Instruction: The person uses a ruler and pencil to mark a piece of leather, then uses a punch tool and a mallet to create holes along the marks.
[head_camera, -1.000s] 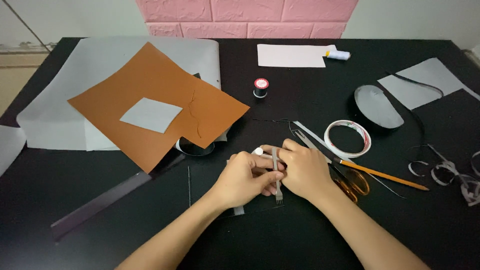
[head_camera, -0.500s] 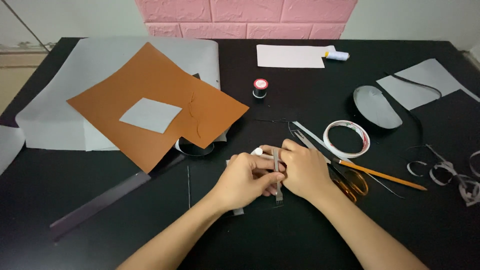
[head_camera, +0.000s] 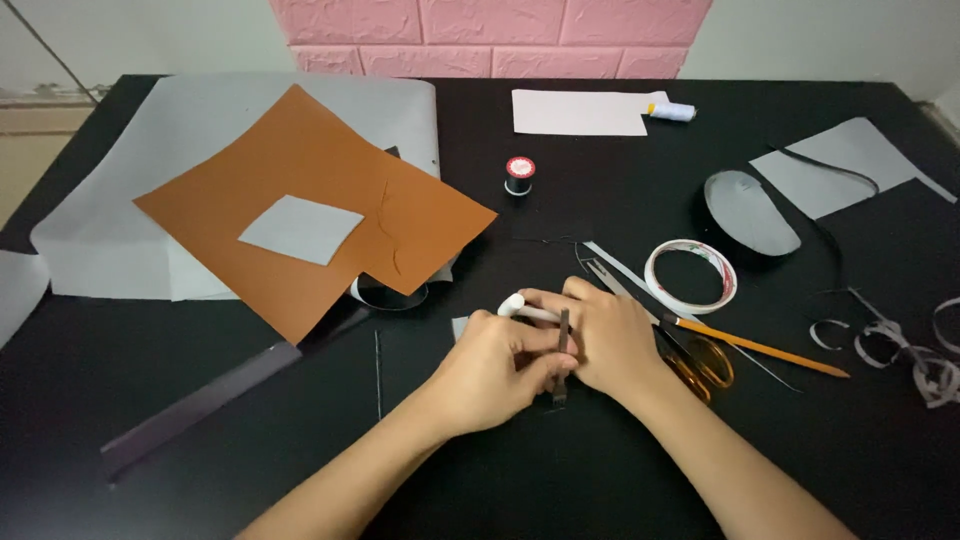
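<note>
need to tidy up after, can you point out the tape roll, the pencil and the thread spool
tape roll (head_camera: 722, 290): head view, on the right side of its white ring
pencil (head_camera: 770, 349): head view, on the middle of its orange shaft
thread spool (head_camera: 520, 166): head view, on its red and white top

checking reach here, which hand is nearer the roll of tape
Right. The right hand lies just left of and below the roll of tape, not touching it. The left hand sits farther left, beyond the right hand.
</note>
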